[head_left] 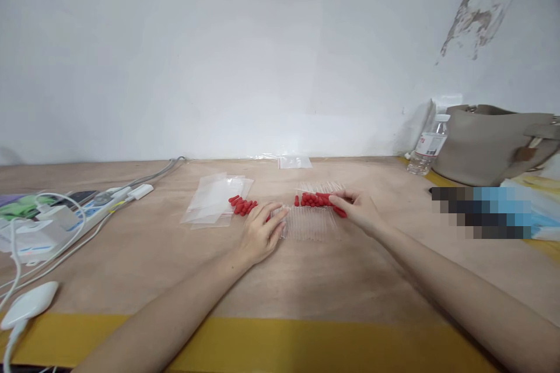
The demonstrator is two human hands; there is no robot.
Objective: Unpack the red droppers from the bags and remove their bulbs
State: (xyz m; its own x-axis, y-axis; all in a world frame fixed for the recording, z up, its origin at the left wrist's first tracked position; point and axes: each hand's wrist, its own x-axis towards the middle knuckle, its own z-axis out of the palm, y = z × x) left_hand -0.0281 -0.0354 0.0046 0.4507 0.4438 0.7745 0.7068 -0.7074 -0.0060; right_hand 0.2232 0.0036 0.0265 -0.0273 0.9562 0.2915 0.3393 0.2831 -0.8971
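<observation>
My left hand rests at the left end of a row of thin clear tubes, its fingers apart and bent over them. A bit of red shows among its fingers; most of that is hidden. Just beyond it lies a small heap of red rubber bulbs. My right hand has thumb and finger pinched on a red rubber bulb at the right end of a second heap of red bulbs. This heap lies across the upper part of the tubes.
Clear plastic bags lie left of the bulbs, and another bag is by the wall. A power strip with cables and a white charger occupy the left. A water bottle and a grey handbag stand at right.
</observation>
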